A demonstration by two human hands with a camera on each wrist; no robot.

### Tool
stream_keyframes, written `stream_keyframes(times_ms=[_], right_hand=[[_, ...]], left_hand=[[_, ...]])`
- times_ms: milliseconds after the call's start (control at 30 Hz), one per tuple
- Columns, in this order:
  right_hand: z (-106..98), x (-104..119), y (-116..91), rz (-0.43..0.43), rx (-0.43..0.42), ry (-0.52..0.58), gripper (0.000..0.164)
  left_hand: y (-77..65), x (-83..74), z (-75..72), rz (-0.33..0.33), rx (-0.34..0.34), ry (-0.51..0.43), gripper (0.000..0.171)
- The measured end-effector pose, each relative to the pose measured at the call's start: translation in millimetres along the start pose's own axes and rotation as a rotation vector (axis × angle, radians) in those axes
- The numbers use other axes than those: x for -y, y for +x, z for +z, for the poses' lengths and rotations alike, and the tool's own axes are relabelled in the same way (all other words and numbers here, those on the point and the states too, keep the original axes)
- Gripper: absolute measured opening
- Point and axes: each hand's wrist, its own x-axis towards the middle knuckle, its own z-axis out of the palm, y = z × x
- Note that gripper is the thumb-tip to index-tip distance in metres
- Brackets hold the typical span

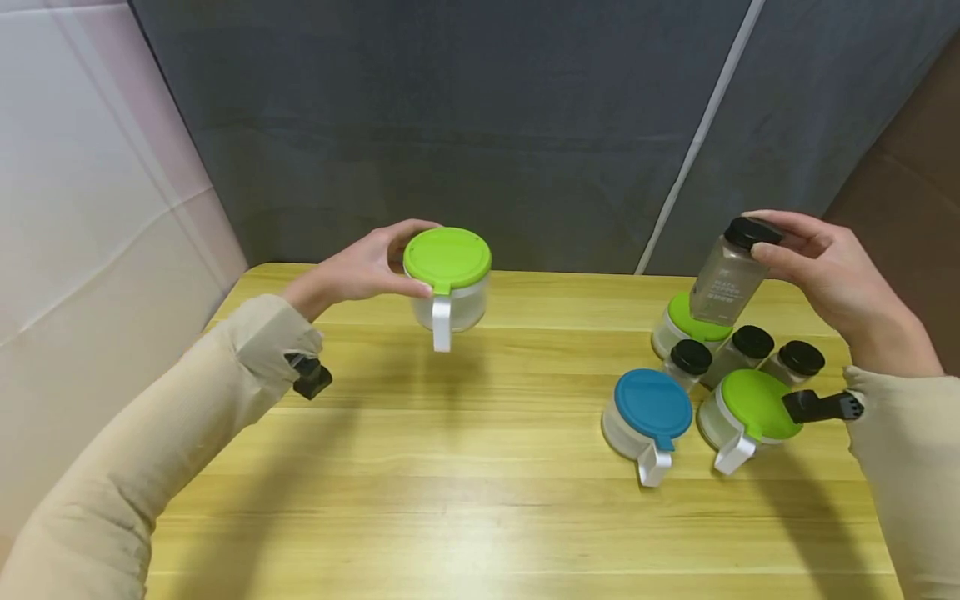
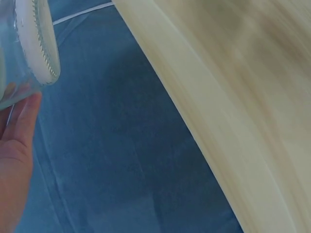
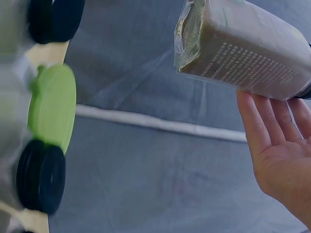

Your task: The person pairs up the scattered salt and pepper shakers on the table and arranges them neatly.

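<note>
My left hand (image 1: 375, 262) grips a clear seasoning jar with a green lid (image 1: 447, 258) and a white handle, held above the table's far left part. In the left wrist view the glass base of that jar (image 2: 41, 43) shows at the upper left, fingers against its side. With thumb and fingers, my right hand (image 1: 847, 267) holds a black pepper bottle (image 1: 723, 283) by its black cap, over the group of containers at the right. The right wrist view shows the bottle (image 3: 248, 53) tilted, its brownish contents and printed text visible.
On the wooden table (image 1: 420, 500) at the right stand a blue-lidded jar (image 1: 651, 408), a green-lidded jar (image 1: 757, 404), another green-lidded jar (image 1: 686, 321) behind, and black-capped bottles (image 1: 752, 343) close together between them. A dark curtain (image 1: 450, 125) hangs behind the table.
</note>
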Motion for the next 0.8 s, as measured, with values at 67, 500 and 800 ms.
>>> stream_keyframes(times_ms=[67, 500, 800], right_hand=[[5.2, 0.0, 4.3, -0.032, 0.034, -0.02, 0.034], [44.4, -2.3, 30.3, -0.075, 0.102, -0.017, 0.032], [78.3, -10.2, 46.7, -0.044, 0.138, -0.117, 0.031]], left_hand=[[-2.9, 1.4, -3.0, -0.006, -0.004, -0.004, 0.072], [-23.2, 7.7, -21.2, -0.023, -0.008, -0.018, 0.071], [-36.9, 13.7, -28.6, -0.042, -0.036, 0.006, 0.071]])
